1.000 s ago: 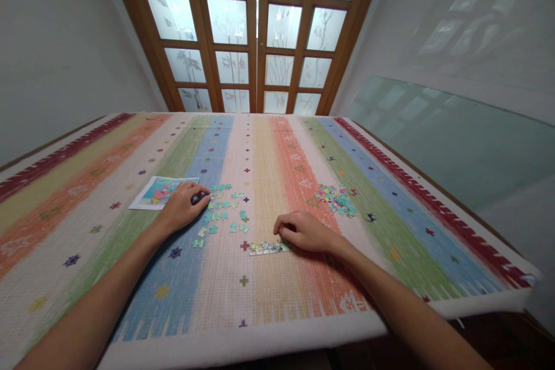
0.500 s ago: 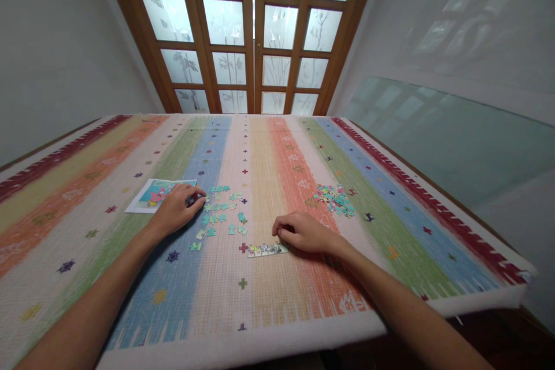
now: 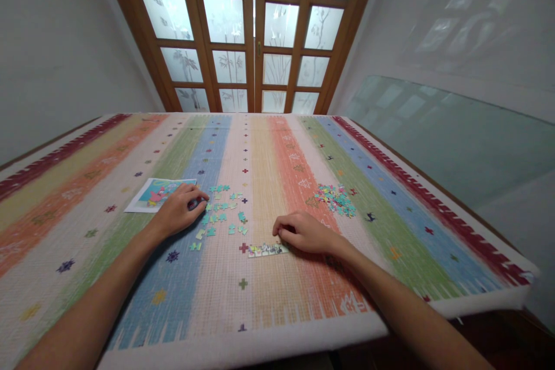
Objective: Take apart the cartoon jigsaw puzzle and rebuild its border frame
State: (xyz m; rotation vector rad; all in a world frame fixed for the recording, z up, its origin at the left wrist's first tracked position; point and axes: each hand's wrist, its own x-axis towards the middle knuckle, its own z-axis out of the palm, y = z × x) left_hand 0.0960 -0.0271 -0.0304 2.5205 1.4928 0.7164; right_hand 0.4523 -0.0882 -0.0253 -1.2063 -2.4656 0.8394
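My left hand (image 3: pixel 182 207) rests with curled fingers over the right edge of a printed picture (image 3: pixel 150 193) showing a pink cartoon figure on teal. Its fingertips are beside several loose teal jigsaw pieces (image 3: pixel 223 206) spread in rough rows; whether they pinch one is hidden. My right hand (image 3: pixel 306 232) lies with bent fingers drawn together at the right end of an assembled jigsaw strip (image 3: pixel 264 251). That hand covers the strip's end, and anything inside its fingers is out of sight.
A heap of mixed jigsaw pieces (image 3: pixel 336 200) lies right of and beyond my right hand. A striped cloth (image 3: pixel 264 295) covers the table, whose front edge is close to me. Wooden doors with frosted panes (image 3: pixel 223 20) stand behind it; a glass panel (image 3: pixel 433 133) is at the right.
My left fingertips have shifted slightly right, toward the loose pieces. My right hand stays by the strip, and the pieces look unmoved.
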